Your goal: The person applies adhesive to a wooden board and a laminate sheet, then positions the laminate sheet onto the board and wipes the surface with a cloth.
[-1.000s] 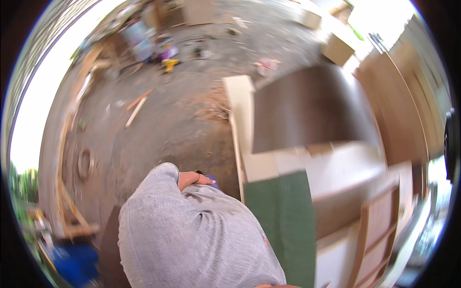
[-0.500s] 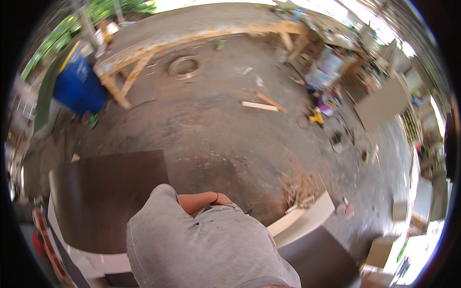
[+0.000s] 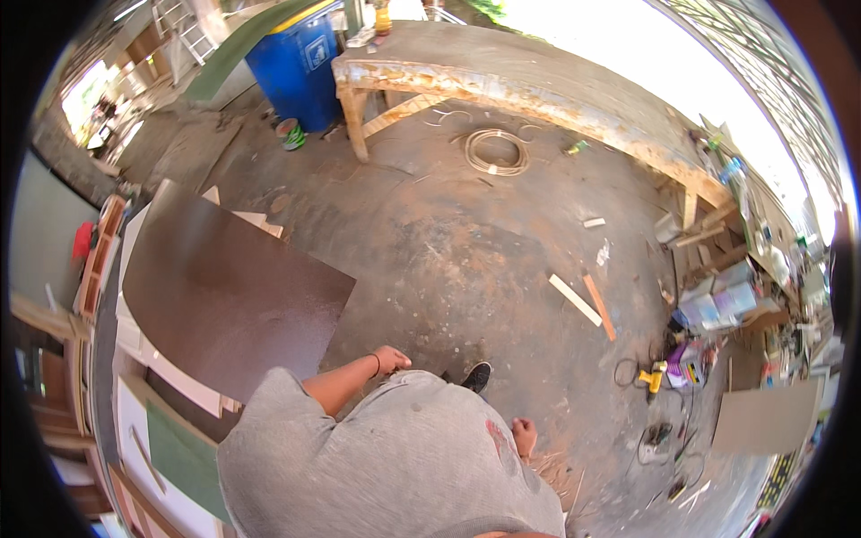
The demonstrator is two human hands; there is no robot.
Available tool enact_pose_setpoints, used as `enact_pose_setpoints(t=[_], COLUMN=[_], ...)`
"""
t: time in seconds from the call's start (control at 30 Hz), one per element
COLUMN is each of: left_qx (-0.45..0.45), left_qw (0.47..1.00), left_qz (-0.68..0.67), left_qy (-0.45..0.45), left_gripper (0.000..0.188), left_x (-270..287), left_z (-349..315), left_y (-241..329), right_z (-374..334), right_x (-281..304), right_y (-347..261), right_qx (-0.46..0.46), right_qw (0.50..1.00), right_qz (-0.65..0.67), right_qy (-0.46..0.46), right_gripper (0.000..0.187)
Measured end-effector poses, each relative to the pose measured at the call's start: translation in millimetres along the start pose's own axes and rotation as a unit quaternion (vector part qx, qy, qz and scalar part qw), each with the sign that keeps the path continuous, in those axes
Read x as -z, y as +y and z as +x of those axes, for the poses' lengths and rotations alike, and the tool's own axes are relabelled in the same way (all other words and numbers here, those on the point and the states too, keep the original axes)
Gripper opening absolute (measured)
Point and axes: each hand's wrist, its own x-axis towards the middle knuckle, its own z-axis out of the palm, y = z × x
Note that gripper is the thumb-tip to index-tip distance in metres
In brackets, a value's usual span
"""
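Observation:
My left hand (image 3: 392, 360) hangs in front of my body, a dark band at its wrist, its fingers curled in with nothing seen in them. Nearest to it lies a large dark brown panel (image 3: 242, 291) with a sheen, on a stack of boards at the left. On the other side, my right hand (image 3: 524, 438) shows beside my grey shirt, fingers folded and no object visible in it. The shirt hides part of that arm. Below the hands is the concrete floor, where one dark shoe (image 3: 478, 377) shows.
A long wooden workbench (image 3: 529, 82) spans the back, with a coil of tubing (image 3: 496, 152) under its front edge. At the back left stands a blue bin (image 3: 300, 76). Wood strips (image 3: 576, 299), a yellow power drill (image 3: 653, 378), cords and a flat panel (image 3: 767, 418) lie at the right.
My view has swung to the left, so bench, bin and brown panel sit farther right or higher. My right hand has come into sight, along with a shoe. My left hand shows more fully.

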Motion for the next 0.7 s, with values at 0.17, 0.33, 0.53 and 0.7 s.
enact_pose_setpoints(t=[0.17, 0.33, 0.53, 0.7], left_qx=[-0.013, -0.072, -0.053, -0.038], left_qw=[0.997, 0.961, 0.927, 0.904], left_qz=[-0.038, -0.084, -0.184, -0.341], left_qy=[0.072, 0.255, 0.322, 0.256], left_gripper=[0.032, 0.025, 0.023, 0.051], left_x=[9, 8, 56, 161], left_z=[15, 40, 94, 138], left_y=[71, 72, 96, 119], right_z=[127, 198, 236, 262], right_x=[-6, -51, -221, -352], right_y=[-118, -297, -473, -555], right_qx=[-0.086, 0.102, 0.194, 0.174], right_qw=[0.982, 0.971, 0.919, 0.845], right_qz=[0.137, 0.126, 0.116, -0.040], right_qy=[-0.094, -0.173, -0.323, -0.504], right_gripper=[0.020, 0.020, 0.021, 0.022])
